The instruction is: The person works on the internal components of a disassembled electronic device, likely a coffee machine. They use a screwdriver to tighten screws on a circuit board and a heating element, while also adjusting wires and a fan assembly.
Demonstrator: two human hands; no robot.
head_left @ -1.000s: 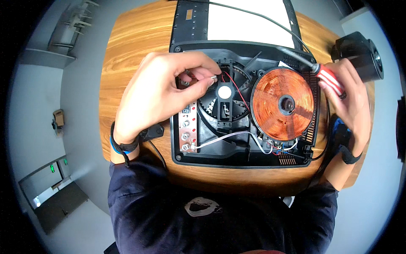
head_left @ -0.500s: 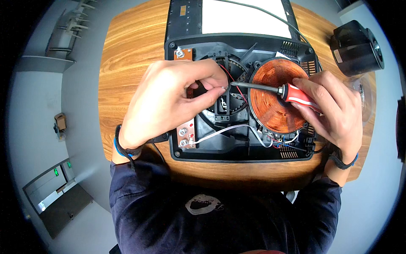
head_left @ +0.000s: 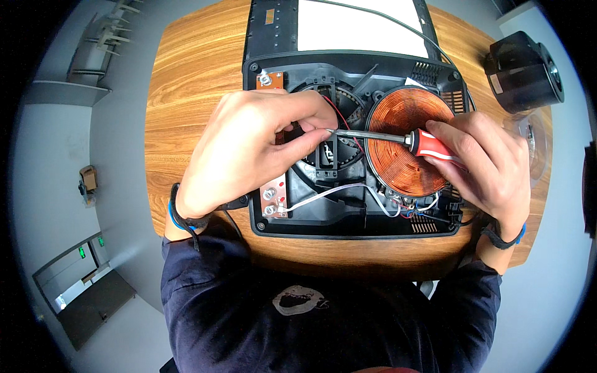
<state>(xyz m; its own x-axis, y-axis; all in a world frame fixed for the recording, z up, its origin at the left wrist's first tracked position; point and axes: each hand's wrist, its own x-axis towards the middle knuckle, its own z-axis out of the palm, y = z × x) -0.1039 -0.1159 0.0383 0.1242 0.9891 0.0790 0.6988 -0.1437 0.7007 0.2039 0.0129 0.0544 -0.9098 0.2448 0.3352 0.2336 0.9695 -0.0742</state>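
Observation:
My right hand (head_left: 482, 158) is closed round the red handle of a screwdriver (head_left: 429, 145), whose shaft points left. Thumb and forefinger of my left hand (head_left: 252, 140) pinch a tiny metal piece that looks like a screw. The screwdriver's tip reaches those fingertips, above the black fan (head_left: 344, 163). Below both hands lies an opened black induction cooker housing (head_left: 311, 227). Its round copper coil (head_left: 398, 165) sits under the screwdriver. Partly hidden by my left hand, a brown circuit board (head_left: 269, 194) runs along the left side, with a white ribbon cable (head_left: 323, 191) leading off it.
Behind the housing, a black panel (head_left: 268, 38) carries a white sheet (head_left: 360, 28), crossed by a dark cable (head_left: 398, 22). At the far right of the wooden table (head_left: 193, 68) stand a black cylindrical device (head_left: 522, 71) and a clear plastic container (head_left: 538, 140).
My right hand has moved slightly left, bringing the screwdriver's tip from just short of my left fingertips up to them. My left hand keeps its pinch in nearly the same place.

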